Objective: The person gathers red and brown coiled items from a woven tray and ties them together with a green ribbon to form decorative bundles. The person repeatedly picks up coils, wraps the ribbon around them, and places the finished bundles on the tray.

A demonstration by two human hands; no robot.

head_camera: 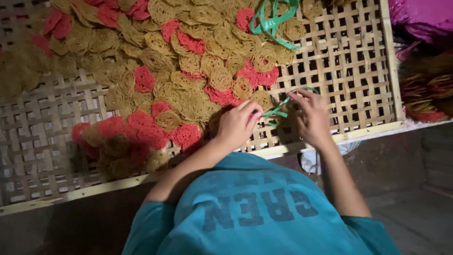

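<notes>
Looking down from the head camera, I have both hands at the near edge of the woven bamboo tray [363,71], working a thin green plastic strap [278,111] between them. My left hand [237,123] is curled nearly closed, the fingertips pinching one end of the strap down by a small stack of noodle discs [222,78]; whether the strap already passes under a bundle I cannot tell, because my knuckles hide it. My right hand [311,115] is half open, fingers spread and bent, with the strap running over the fingertips near the top of the hand. To do this well, I judge I should keep the strap taut between the two hands and keep the pinch low, so that the brittle discs are not crushed. More strap lies coiled at the far side of the tray [273,21], on top of the heap. As for room, the yellow and red discs [141,78] crowd the left and middle of the tray, while the right part is bare weave, with open space for my right hand to swing. The tray's wooden rim [358,134] runs just under my wrists, and beyond the right rim lie a pink bag [420,16] and darker stacked discs [424,89].
</notes>
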